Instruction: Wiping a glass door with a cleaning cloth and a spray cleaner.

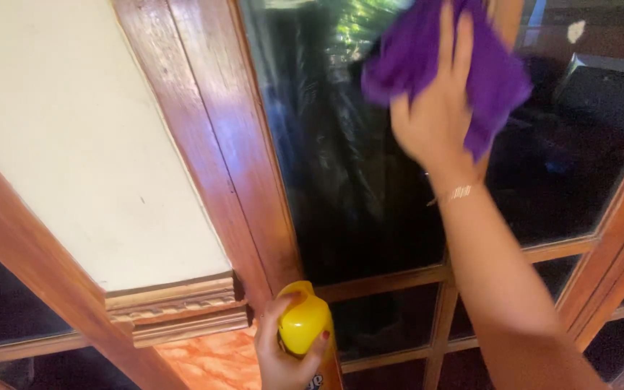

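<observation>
My right hand point(435, 108) presses a purple cloth point(496, 72) flat against a dark glass pane point(341, 180) of a wooden-framed door, near the top of the view. A thin bracelet sits on that wrist. Low in the view, my left hand point(277, 354) grips a spray can with a yellow cap point(303, 321), held upright beside the door frame. The can's lower body is cut off by the frame's bottom edge.
A reddish-brown wooden door frame point(211, 144) runs beside the pane. Wooden bars point(442, 318) split the glass into smaller panes. A cream wall point(81, 144) with carved wooden trim point(175, 310) lies to the left. Reddish marble floor point(211, 361) shows below.
</observation>
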